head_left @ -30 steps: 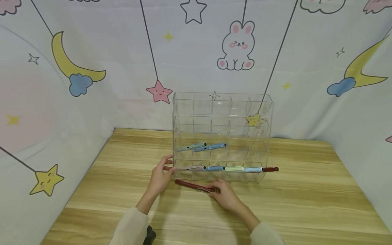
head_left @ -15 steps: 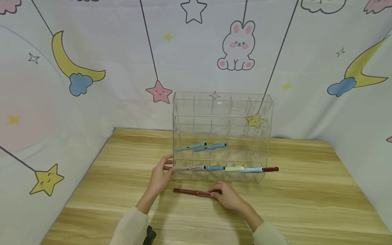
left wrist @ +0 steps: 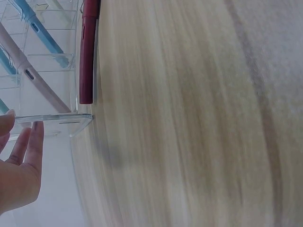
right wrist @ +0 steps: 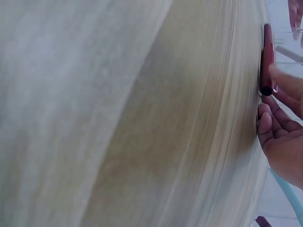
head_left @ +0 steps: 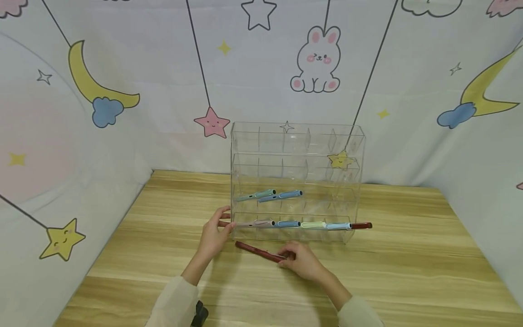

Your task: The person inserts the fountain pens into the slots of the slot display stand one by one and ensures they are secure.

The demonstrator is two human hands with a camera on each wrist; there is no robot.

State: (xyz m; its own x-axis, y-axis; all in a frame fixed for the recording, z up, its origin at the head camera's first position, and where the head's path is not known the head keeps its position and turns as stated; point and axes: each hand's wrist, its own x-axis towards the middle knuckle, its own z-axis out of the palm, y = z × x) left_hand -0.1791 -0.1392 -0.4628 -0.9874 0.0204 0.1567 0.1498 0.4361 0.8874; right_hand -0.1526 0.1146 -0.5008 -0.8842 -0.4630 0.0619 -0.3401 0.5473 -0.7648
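A clear acrylic pen rack (head_left: 298, 133) stands on the table, holding several pens. My left hand (head_left: 212, 236) grips its left side panel (left wrist: 52, 118), thumb at the front edge and fingers along the outer face. In front of the rack, my right hand (head_left: 303, 262) pinches one end of a dark red clip pen (head_left: 257, 252), whose other end points left toward the rack's bottom left corner. The right wrist view shows the thumb (right wrist: 286, 80) against this pen near its clip, the other fingers curled below.
On the rack's bottom tier lie pinkish-grey (head_left: 255, 224), blue (head_left: 288, 224), pale green (head_left: 312, 225) and light blue (head_left: 338, 226) pens; a dark red pen (head_left: 362, 225) juts past the right side. One tier up are green (head_left: 257, 195) and blue (head_left: 282, 196) pens.
The dark red pen swings level toward me, then its left end turns back toward the rack and it rolls in my right fingers. My left hand stays put on the rack.
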